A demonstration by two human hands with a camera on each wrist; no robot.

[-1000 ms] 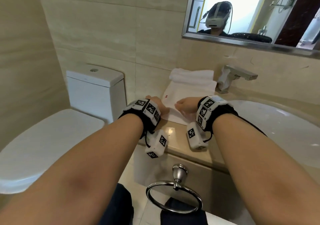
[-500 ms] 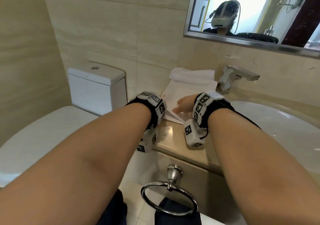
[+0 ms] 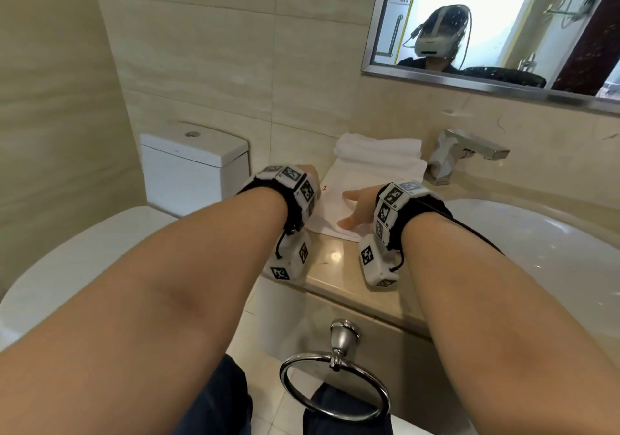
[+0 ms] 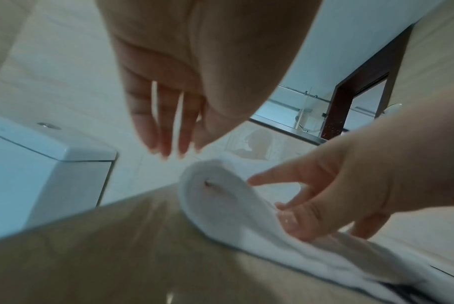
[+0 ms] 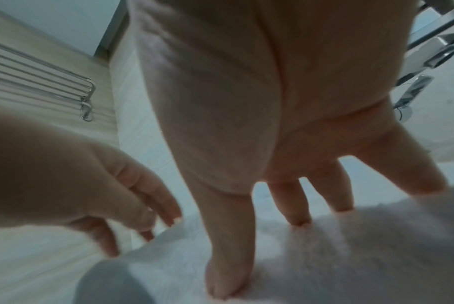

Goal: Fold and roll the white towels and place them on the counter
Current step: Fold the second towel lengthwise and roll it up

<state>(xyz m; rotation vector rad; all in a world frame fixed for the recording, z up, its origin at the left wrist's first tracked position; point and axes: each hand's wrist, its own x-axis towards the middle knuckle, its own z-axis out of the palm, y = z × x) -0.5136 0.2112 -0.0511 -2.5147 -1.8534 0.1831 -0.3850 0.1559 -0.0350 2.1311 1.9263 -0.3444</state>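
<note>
Head view shows both forearms stretched forward over the counter (image 3: pixel 330 260), the right hand (image 3: pixel 359 206) flat with spread fingers pressing a white towel (image 3: pixel 365 183) that lies between toilet tank (image 3: pixel 194 169) and faucet (image 3: pixel 466 152). Left wrist view alone reveals the towel's near end curled into a loose roll, the left hand (image 4: pixel 184 67) above it, fingers straight, holding nothing.

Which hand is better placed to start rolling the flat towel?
Right. The right hand already presses straight fingers on the flat towel; the left hand hovers open above its edge.
</note>
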